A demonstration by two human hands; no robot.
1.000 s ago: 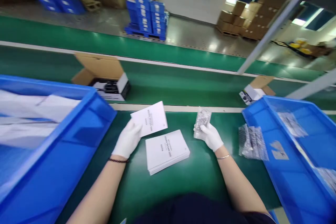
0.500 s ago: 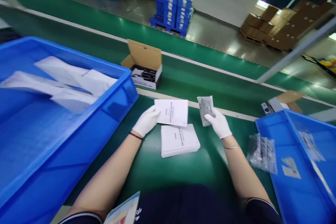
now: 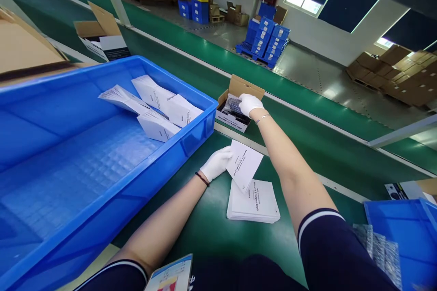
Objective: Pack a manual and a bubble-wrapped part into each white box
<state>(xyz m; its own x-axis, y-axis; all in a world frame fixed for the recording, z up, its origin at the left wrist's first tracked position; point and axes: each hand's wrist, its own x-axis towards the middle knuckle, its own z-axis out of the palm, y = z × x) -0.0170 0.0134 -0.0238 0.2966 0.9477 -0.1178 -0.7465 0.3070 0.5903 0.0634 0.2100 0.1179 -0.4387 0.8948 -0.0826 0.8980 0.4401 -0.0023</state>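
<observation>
Head view: bin (image 3: 153,177) left of left hand (image 3: 216,163), presumably for reach. Left hand pinches booklet (image 3: 245,163) by its edge, so face shows. Right hand (image 3: 251,104) grips packet (image 3: 234,103) inside box (image 3: 231,121), lid (image 3: 246,87) raised, probably for access.

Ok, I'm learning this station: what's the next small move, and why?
I'd probably have the right hand settle the plastic-wrapped packet into the open box: that hand has the packet at the box's opening, while the left hand holds a booklet outside.
</observation>
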